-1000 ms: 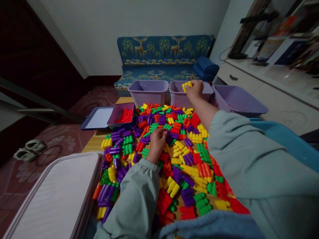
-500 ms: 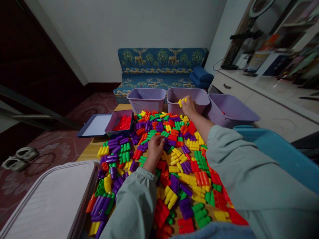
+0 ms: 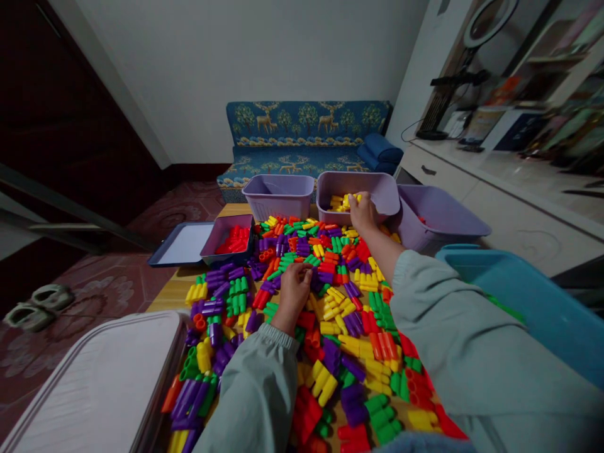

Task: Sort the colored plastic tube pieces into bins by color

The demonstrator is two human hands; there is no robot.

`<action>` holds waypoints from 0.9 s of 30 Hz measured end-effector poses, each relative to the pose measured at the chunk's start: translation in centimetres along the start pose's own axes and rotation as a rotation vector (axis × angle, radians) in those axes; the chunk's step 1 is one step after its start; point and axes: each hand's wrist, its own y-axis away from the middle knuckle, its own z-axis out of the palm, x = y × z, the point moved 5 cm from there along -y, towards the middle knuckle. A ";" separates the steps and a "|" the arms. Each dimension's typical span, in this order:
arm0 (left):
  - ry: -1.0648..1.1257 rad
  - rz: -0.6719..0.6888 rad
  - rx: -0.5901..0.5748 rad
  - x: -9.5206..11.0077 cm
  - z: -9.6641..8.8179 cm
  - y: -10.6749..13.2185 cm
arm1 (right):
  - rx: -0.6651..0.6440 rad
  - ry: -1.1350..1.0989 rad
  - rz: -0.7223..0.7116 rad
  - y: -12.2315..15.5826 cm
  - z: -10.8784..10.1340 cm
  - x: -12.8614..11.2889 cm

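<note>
A wooden table (image 3: 175, 290) is covered with several plastic tube blocks (image 3: 330, 302) in red, yellow, green, purple and orange. My right hand (image 3: 362, 212) reaches into the middle purple bin (image 3: 377, 189), its fingers closed on a yellow block (image 3: 352, 200) just above the other yellow blocks (image 3: 336, 203) lying inside. My left hand (image 3: 293, 290) rests curled on the pile near the table's middle, its fingertips among purple and green blocks; what it grips, if anything, is hidden.
A left purple bin (image 3: 278, 195) and a right purple bin (image 3: 436, 217) flank the middle one. A small bin with red blocks (image 3: 232, 238) sits beside a flat lid (image 3: 184, 243). A white lid (image 3: 99, 384) lies front left, a blue tub (image 3: 519, 296) right, a sofa (image 3: 306, 135) behind.
My right hand has come down from above the middle bin's rim into the bin with the yellow block. My left hand has stayed on the pile.
</note>
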 end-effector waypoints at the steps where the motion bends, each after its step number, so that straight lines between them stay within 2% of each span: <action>1: -0.007 0.005 0.001 0.0 0.0 0.0 | -0.014 0.015 0.001 -0.1 0.0 -0.1; 6: -0.023 0.014 -0.009 -0.2 0.0 -0.1 | -0.111 0.094 -0.025 -0.9 0.6 -0.7; 10: -0.036 0.016 -0.009 -0.2 0.1 -0.1 | -0.179 0.117 -0.189 -0.8 1.0 -1.4; 13: -0.050 0.020 -0.007 -0.3 0.2 -0.1 | -0.177 0.095 -0.298 0.4 1.0 -1.6; 17: -0.071 0.042 -0.032 -0.3 0.4 0.0 | -0.190 -0.006 -0.366 3.0 0.9 -1.0; 19: -0.084 0.046 -0.040 -0.3 0.4 0.0 | -0.177 -0.036 -0.340 4.2 0.6 0.0; 21: -0.095 0.049 -0.043 -0.2 0.4 0.0 | -0.157 -0.011 -0.255 5.1 0.1 1.6; 24: -0.089 0.058 -0.051 -0.2 0.5 0.0 | -0.169 0.171 -0.074 6.2 -0.9 4.4; 27: -0.058 0.043 -0.054 -0.3 0.5 0.0 | -0.230 0.346 0.037 7.4 -1.9 6.6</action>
